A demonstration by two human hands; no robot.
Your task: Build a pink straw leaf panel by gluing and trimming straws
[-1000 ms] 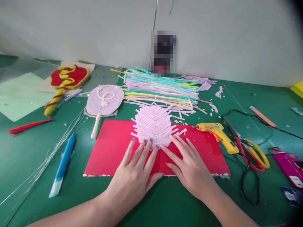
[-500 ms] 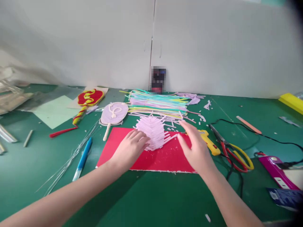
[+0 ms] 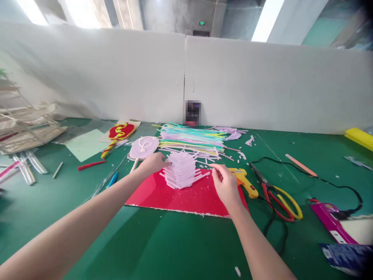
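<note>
A leaf-shaped panel of lilac chenille stems (image 3: pixel 181 170), laid in a herringbone pattern, rests on a red board (image 3: pixel 186 203). My left hand (image 3: pixel 152 163) is at the panel's left edge with its fingers closed there. My right hand (image 3: pixel 225 182) is off the panel's right side, thumb and forefinger pinched together. A thin pale strip (image 3: pixel 203 163) runs toward those fingertips; whether they grip it is unclear. Several stem ends stick out of the panel's right side, below the right fingertips. A yellow glue gun (image 3: pixel 246 184) lies just right of my right hand.
Behind the board lies a bundle of coloured chenille stems (image 3: pixel 194 136) among lilac scraps. Left are a round lilac fan (image 3: pixel 144 147) and a red-and-yellow one (image 3: pixel 122 131). Scissors (image 3: pixel 276 194), a black cord and a magenta power strip (image 3: pixel 329 217) lie right. A white partition (image 3: pixel 116 77) stands behind.
The view has tilted up, showing more of the room. My right hand has gone from spread fingers to a pinch. My left hand has moved off the panel's surface to its left edge.
</note>
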